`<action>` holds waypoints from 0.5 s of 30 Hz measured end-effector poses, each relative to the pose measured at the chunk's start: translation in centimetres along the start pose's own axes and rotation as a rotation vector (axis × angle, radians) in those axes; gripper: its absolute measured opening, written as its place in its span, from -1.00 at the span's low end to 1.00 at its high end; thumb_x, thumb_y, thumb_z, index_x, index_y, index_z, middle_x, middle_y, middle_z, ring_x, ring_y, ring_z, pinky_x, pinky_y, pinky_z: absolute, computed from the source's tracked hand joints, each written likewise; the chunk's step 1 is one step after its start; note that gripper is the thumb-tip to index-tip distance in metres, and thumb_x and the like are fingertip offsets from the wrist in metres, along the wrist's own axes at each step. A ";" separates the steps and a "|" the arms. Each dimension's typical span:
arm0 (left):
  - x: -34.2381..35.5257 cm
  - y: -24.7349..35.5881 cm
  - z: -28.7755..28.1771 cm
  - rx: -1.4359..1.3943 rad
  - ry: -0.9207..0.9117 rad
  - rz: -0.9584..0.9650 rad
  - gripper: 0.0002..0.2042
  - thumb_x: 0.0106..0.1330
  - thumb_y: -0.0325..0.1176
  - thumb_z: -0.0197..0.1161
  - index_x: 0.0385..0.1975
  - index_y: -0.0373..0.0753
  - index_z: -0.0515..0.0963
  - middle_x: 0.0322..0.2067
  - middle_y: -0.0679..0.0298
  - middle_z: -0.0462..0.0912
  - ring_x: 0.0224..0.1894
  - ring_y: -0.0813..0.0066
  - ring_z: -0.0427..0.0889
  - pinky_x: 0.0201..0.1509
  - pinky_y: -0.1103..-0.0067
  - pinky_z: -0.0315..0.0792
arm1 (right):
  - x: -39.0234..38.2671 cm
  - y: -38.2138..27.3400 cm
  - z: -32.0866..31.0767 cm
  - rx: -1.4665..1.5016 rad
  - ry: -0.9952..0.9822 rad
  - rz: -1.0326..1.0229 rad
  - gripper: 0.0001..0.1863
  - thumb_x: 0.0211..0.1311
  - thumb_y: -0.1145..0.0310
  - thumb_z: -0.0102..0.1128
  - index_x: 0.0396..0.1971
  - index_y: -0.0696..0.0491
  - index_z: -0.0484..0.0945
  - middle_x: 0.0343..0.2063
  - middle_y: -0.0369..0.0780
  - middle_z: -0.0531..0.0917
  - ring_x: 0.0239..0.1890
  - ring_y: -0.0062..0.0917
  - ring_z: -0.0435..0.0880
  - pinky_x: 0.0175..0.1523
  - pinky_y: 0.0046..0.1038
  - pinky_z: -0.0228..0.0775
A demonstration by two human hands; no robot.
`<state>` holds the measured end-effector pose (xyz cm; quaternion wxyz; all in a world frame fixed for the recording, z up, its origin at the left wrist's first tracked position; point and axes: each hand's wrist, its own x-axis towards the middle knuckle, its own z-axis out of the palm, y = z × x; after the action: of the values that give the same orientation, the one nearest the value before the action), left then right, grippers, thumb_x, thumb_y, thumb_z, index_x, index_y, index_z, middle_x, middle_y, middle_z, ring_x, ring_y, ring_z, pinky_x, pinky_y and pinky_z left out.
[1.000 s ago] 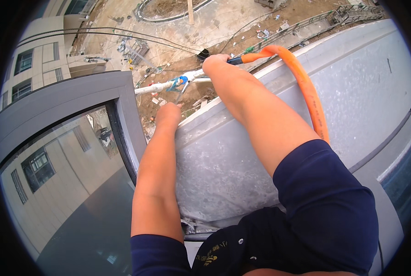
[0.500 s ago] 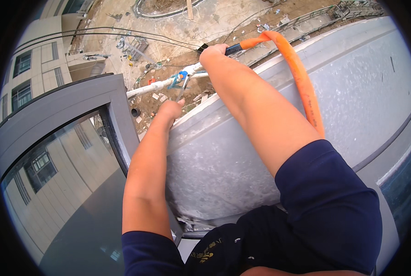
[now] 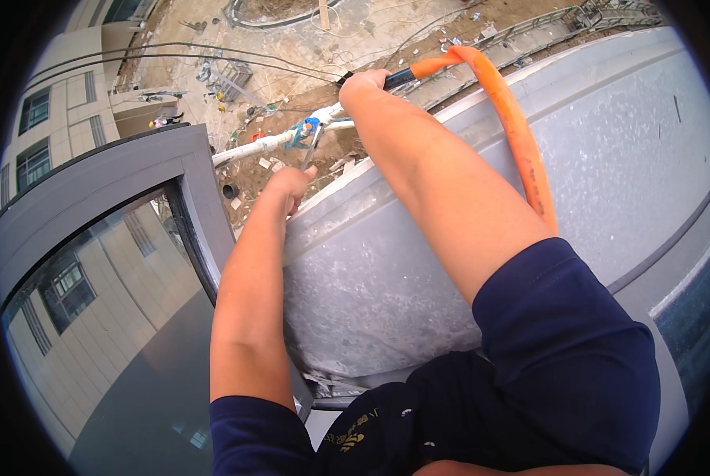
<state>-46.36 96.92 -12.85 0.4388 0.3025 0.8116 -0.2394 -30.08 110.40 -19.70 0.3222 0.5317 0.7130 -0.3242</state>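
Note:
I lean out over a grey metal ledge (image 3: pixel 386 262) high above the ground. My right hand (image 3: pixel 360 82) is closed on a spray wand whose white pipe (image 3: pixel 252 147) reaches out to the left past the ledge. An orange hose (image 3: pixel 513 119) runs from the wand's black grip back along my right arm. A blue fitting (image 3: pixel 311 127) sits on the wand just left of my right hand. My left hand (image 3: pixel 290 184) rests on the ledge's outer edge, fingers curled over it, close to a thin lever hanging from the fitting.
A grey-framed glass window (image 3: pixel 109 333) lies at the lower left and mirrors a building. Far below is a dirt construction yard (image 3: pixel 291 47) with debris and cables. A beige building (image 3: pixel 61 103) stands at the upper left. Another glass pane (image 3: pixel 692 325) sits at the right edge.
My left hand has slid slightly back and left along the ledge edge. The view has shifted a little; my right hand keeps its hold on the wand.

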 end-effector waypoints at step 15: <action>0.0 -0.5 -0.7 -0.305 -0.140 0.132 -0.86 0.23 -0.45 0.28 -0.44 -0.44 0.56 -0.69 0.16 0.44 -0.71 0.36 0.39 -0.66 0.37 0.21 | -0.9 -0.7 0.0 0.056 -0.070 0.064 -0.59 0.24 0.37 0.20 0.11 0.01 0.57 0.12 -0.19 0.58 0.16 -0.23 0.55 0.24 0.08 0.25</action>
<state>-47.10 96.99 -12.46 0.5497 0.2677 0.7844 -0.1044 -30.56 109.74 -18.87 0.3422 0.5513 0.6745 -0.3521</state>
